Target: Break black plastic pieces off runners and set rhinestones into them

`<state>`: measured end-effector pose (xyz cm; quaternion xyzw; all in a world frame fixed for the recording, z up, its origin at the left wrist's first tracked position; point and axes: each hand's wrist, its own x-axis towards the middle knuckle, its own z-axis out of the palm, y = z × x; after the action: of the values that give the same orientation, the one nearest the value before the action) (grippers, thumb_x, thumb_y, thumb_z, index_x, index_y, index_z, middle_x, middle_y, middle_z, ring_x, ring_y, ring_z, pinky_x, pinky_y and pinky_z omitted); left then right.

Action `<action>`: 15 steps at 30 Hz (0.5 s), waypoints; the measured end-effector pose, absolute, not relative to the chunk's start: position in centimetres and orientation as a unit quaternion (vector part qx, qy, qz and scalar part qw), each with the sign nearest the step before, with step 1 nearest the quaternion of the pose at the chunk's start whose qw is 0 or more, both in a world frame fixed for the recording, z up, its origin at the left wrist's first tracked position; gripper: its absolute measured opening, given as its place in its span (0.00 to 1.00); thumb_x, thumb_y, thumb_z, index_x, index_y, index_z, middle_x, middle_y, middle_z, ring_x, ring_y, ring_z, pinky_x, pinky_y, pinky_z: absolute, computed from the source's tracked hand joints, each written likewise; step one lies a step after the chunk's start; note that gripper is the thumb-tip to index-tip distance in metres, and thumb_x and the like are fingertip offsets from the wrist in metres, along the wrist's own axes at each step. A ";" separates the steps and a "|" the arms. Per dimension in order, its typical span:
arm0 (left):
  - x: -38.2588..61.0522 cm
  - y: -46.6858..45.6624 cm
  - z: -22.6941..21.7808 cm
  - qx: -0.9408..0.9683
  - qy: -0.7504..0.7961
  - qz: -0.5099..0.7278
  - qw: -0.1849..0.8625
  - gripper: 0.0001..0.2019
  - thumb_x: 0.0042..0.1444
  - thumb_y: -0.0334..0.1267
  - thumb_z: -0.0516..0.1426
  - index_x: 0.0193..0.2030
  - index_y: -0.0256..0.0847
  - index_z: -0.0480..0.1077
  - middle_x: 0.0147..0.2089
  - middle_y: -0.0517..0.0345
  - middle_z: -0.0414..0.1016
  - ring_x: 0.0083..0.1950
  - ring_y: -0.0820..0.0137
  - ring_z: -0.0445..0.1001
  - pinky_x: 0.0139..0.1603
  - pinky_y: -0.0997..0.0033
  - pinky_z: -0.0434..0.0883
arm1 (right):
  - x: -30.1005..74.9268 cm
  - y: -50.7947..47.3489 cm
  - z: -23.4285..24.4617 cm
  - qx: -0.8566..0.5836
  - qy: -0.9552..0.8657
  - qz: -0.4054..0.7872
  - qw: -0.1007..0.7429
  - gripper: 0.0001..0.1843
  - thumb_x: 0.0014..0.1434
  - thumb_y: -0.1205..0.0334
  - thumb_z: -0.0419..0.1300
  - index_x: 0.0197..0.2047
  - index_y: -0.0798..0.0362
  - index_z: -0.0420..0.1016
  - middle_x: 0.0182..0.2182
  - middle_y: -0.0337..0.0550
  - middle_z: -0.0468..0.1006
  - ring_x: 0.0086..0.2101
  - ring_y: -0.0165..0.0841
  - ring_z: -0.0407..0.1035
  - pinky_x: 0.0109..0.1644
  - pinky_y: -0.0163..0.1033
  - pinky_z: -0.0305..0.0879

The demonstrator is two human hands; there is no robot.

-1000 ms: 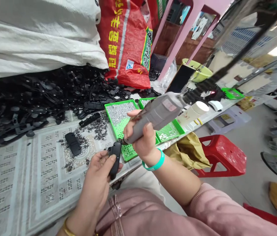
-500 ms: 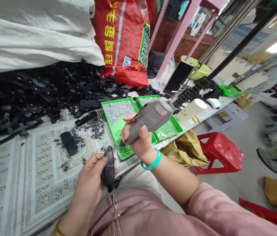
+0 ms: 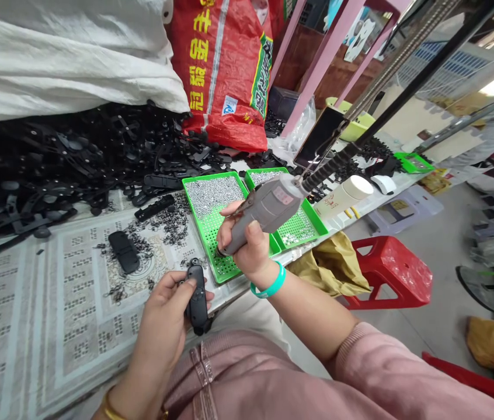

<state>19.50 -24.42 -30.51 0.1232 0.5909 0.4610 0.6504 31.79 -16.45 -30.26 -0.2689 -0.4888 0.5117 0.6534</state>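
Inside a cluttered workshop, along a patterned tabletop (image 3: 54, 303): at the back, one white cloth bundle (image 3: 67, 58), one red sack (image 3: 223, 76) and a heap of black parts (image 3: 76, 157), too many to count. Seen from the head camera, two green trays near the hands, a left tray (image 3: 212, 239) and a right tray (image 3: 320, 226), both holding small metal pieces, plus one far green tray (image 3: 402, 163). Also one phone (image 3: 320, 134), one white bottle (image 3: 341, 197) and, beside the table, one red stool (image 3: 407, 271). Apart from the heap, on the tabletop, one flat black piece (image 3: 124, 252) and one narrow black piece (image 3: 155, 208), with uncounted tiny black bits (image 3: 170, 224) scattered around both.

In the left hand (image 3: 163, 309), one black casing (image 3: 198, 306), pinched between a thumb pressed on its upper face and fingers curled beneath, fingertips showing at its right edge; one end past the thumb tip, the other toward the lap. In the right hand (image 3: 251, 245), fingers wrapped around one grey power driver (image 3: 268, 210), thumb raised along its near side; nose above the left tray, apart from the casing.
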 end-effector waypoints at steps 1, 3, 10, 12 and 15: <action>19.5 -24.4 -30.5 0.127 0.592 0.460 0.649 0.18 0.36 0.40 0.64 0.34 0.40 0.63 0.25 0.63 0.74 0.24 0.70 0.73 0.23 0.72 0.71 | 31.8 -16.4 -30.1 -0.276 -0.488 0.510 0.653 0.22 0.54 0.40 0.54 0.40 0.51 0.67 0.15 0.31 0.64 0.15 0.25 0.59 0.19 0.33 0.55; 19.6 -24.5 -30.6 0.134 0.594 0.457 0.648 0.18 0.37 0.40 0.64 0.34 0.40 0.63 0.24 0.63 0.73 0.24 0.70 0.74 0.25 0.72 0.71 | 31.9 -16.5 -29.5 -0.289 -0.478 0.503 0.660 0.23 0.53 0.38 0.53 0.39 0.51 0.67 0.14 0.30 0.63 0.15 0.26 0.59 0.19 0.33 0.55; 19.7 -24.5 -31.0 0.133 0.597 0.466 0.640 0.17 0.39 0.40 0.63 0.35 0.41 0.63 0.20 0.62 0.72 0.23 0.70 0.72 0.23 0.73 0.69 | 30.6 -17.7 -25.8 -0.250 -0.435 0.516 0.695 0.25 0.55 0.36 0.47 0.36 0.49 0.67 0.12 0.29 0.59 0.12 0.25 0.56 0.16 0.32 0.54; 19.8 -24.6 -31.1 0.134 0.593 0.470 0.640 0.16 0.39 0.40 0.63 0.34 0.41 0.63 0.19 0.63 0.72 0.22 0.71 0.72 0.23 0.75 0.67 | 30.0 -18.0 -25.3 -0.245 -0.431 0.529 0.689 0.26 0.54 0.34 0.46 0.36 0.49 0.66 0.12 0.29 0.59 0.11 0.25 0.55 0.15 0.32 0.54; 19.7 -24.6 -31.1 0.132 0.586 0.471 0.646 0.16 0.39 0.39 0.63 0.34 0.40 0.64 0.20 0.63 0.72 0.22 0.71 0.72 0.22 0.77 0.65 | 29.3 -18.2 -25.3 -0.238 -0.428 0.538 0.687 0.27 0.53 0.34 0.47 0.36 0.49 0.67 0.11 0.29 0.59 0.11 0.25 0.55 0.15 0.32 0.54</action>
<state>19.74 -24.60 -31.10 0.1319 0.5862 0.4711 0.6458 29.35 -18.23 -25.34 -0.2380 -0.4276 0.5376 0.6867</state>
